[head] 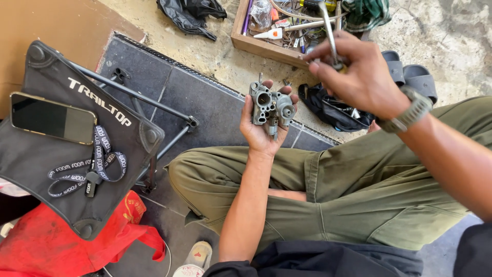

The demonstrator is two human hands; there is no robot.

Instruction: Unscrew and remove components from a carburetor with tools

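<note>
A rough concrete floor (215, 61) with a dark mat (205, 102) lies under a seated person in olive trousers, a wooden tray (256, 45) of tools ahead. The left hand (261, 131) cradles a grey carburettor (271, 106) above the knee, fingers wrapped round its back, the grip closed on it. The body stands roughly upright, long axis running away from the wearer, its round bore facing the camera. The right hand (359, 72) pinches a slim metal tool (329, 33) just beside it, shaft pointing up and away, not touching the carburettor. The part looks stripped of its fittings (how far the work has gone is only a guess). A phone (51, 118) rests on a folded black stool (77, 138).
</note>
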